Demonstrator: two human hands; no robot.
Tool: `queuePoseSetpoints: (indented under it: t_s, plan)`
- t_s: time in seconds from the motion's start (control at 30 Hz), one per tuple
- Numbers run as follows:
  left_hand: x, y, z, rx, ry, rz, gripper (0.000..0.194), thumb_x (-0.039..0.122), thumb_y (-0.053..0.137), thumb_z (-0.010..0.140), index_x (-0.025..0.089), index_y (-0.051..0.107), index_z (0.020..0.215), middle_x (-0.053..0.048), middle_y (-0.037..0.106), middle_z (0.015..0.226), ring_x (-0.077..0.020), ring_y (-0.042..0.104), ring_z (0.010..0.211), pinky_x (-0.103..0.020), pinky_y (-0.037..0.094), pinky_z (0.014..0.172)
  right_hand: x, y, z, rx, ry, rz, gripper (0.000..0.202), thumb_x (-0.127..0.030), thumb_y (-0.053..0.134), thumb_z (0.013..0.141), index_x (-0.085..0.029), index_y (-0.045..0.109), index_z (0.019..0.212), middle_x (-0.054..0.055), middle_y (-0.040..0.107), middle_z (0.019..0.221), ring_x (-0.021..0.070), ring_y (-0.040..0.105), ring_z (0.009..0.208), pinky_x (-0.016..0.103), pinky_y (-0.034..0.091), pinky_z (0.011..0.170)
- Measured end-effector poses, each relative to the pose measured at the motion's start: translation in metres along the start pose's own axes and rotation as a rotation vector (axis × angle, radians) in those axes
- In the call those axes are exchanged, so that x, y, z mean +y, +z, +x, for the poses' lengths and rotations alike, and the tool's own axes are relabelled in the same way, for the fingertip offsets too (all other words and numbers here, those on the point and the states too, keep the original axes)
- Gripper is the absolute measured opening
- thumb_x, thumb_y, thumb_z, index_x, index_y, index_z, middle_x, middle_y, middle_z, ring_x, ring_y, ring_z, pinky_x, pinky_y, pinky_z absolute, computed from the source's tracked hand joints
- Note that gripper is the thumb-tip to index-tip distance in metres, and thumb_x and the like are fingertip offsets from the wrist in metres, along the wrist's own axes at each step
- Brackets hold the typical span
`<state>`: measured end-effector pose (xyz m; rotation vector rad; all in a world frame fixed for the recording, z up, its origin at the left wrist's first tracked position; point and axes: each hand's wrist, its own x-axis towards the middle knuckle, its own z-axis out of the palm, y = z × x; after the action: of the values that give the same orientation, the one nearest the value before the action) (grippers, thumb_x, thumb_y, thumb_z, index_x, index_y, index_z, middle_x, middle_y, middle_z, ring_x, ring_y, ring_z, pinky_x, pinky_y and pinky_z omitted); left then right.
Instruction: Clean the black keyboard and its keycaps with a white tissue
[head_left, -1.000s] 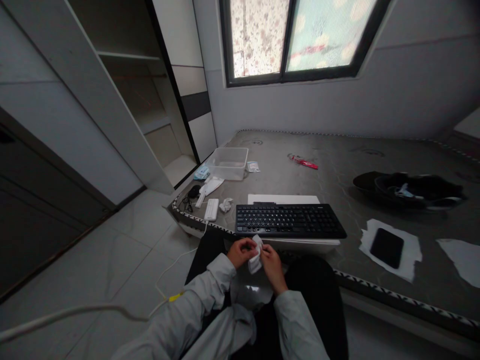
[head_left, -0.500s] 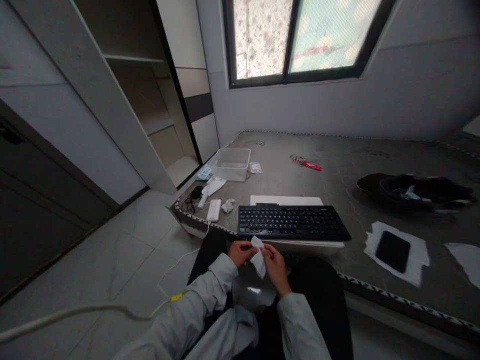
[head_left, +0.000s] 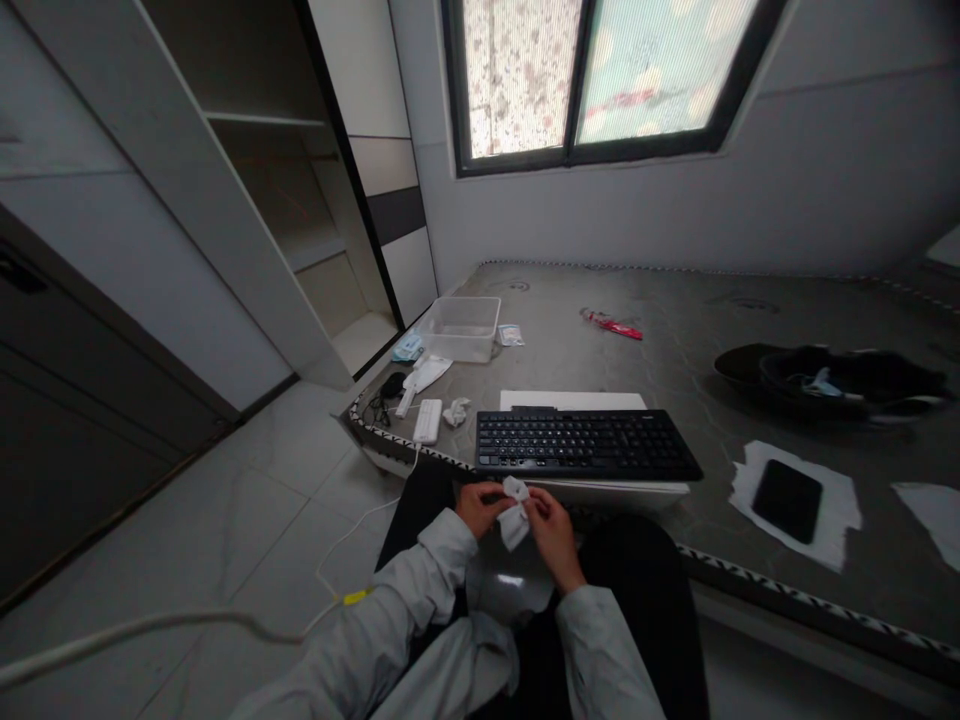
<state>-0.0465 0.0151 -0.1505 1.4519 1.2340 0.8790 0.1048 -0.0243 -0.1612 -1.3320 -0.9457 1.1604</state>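
A crumpled white tissue is pinched between my two hands, just below the front edge of a black keyboard. My left hand grips it from the left, fingers closed. From the right, my right hand has its fingertips closed on it. The keyboard rests on a white box at the mattress edge. Below my hands, between my legs, is a shiny rounded object that I cannot make out.
On the mattress are a clear plastic bin, a white power strip, a crumpled tissue, a red packet, a phone on white paper and a black cap. A white cable crosses the left side.
The tissue between my fingers has changed shape: its top is more bunched and its lower end has shifted slightly left. Both hands have stayed nearly in place.
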Motion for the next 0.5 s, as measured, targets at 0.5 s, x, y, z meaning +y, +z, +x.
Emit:
queuePoseSetpoints:
  t_s: [0.5]
  plan:
    - [-0.0039, 0.0052, -0.0006, 0.08, -0.051, -0.143, 0.038, 0.041, 0.079, 0.061, 0.011, 0.079, 0.085, -0.006, 0.075, 0.068, -0.0192, 0.065, 0.062, -0.03, 0.052, 0.057, -0.0014, 0.0012, 0.001, 0.012, 0.057, 0.048, 0.051, -0.061, 0.061, 0.072, -0.015, 0.072, 0.092, 0.01, 0.076, 0.087, 0.0267, 0.068, 0.082, 0.036, 0.052, 0.077]
